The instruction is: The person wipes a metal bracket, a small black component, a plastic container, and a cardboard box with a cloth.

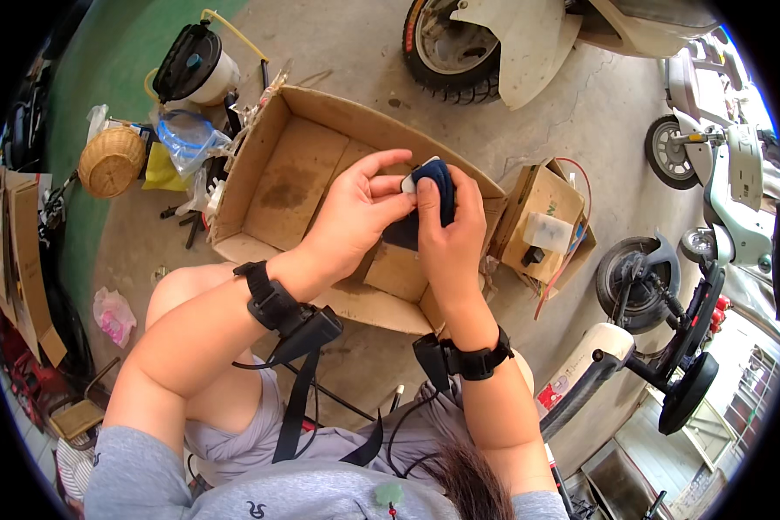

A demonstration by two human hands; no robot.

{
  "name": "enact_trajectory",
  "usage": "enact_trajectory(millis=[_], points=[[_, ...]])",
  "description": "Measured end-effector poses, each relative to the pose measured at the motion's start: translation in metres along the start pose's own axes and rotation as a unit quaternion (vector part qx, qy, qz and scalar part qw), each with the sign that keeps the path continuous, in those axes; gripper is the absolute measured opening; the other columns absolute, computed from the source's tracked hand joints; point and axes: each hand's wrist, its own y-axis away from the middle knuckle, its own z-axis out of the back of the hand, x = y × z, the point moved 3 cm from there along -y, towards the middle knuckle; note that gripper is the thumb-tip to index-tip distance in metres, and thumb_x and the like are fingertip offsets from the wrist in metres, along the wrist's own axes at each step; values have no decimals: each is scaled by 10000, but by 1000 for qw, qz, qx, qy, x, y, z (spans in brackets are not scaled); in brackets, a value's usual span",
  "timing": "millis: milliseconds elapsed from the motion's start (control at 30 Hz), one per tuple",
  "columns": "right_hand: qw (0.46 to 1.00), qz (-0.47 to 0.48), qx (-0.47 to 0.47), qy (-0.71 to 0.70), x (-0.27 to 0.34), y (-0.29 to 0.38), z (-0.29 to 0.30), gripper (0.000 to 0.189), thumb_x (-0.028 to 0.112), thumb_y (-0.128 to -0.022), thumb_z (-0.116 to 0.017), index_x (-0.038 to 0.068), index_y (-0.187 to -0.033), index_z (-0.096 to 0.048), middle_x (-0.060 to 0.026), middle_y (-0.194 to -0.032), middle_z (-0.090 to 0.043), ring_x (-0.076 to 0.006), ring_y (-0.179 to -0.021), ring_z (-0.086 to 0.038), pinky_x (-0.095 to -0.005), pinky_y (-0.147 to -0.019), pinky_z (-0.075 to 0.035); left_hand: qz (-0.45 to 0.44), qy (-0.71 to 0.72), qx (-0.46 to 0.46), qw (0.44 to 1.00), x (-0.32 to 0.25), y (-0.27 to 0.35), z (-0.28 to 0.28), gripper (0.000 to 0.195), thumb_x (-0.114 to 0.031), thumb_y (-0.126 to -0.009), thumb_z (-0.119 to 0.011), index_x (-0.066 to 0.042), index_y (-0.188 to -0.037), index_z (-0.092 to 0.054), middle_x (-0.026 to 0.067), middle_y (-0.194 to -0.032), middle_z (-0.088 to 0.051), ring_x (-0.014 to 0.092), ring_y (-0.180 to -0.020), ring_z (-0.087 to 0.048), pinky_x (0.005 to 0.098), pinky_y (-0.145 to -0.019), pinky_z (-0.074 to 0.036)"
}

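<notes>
Over an open cardboard box (302, 185), my right hand (452, 227) grips a folded dark blue cloth item (441, 179), its thumb pressed on the near face. At the cloth's left edge is a small white piece (408, 184), perhaps a tag or band. My left hand (348, 214) pinches that edge with thumb and fingertips, the index finger raised. Just below the hands shows a dark patch of fabric (401, 234); whether it hangs from the item or lies in the box cannot be told. Black wrist straps with small devices sit on both forearms.
A smaller carton with a translucent container (547, 233) stands right of the box. Leftward are a wicker basket (112, 162), plastic bags (185, 140) and a black-lidded bucket (198, 71). A scooter wheel (452, 52) stands beyond; more scooters line the right side.
</notes>
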Motion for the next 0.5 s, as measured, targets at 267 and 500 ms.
enact_trajectory(millis=[267, 500], points=[[919, -300, 109, -234, -26, -9, 2, 296, 255, -950, -566, -26, -1027, -616, -47, -918, -652, -103, -792, -585, -256, -687, -478, -23, 7, -27, 999, 5, -2, 1, 481, 15, -864, -595, 28, -1310, -417, 106, -1064, -654, 99, -906, -612, 220, -786, -489], [982, -165, 65, -69, -7, -11, 9, 272, 232, -970, -525, -23, -1019, -606, -78, -817, -657, -142, -732, -607, -261, -688, -483, -12, -30, 5, 999, 3, 0, -3, 464, 16, -874, -596, 3, -1310, -439, 99, -1080, -658, 104, -940, -620, 232, -834, -496]])
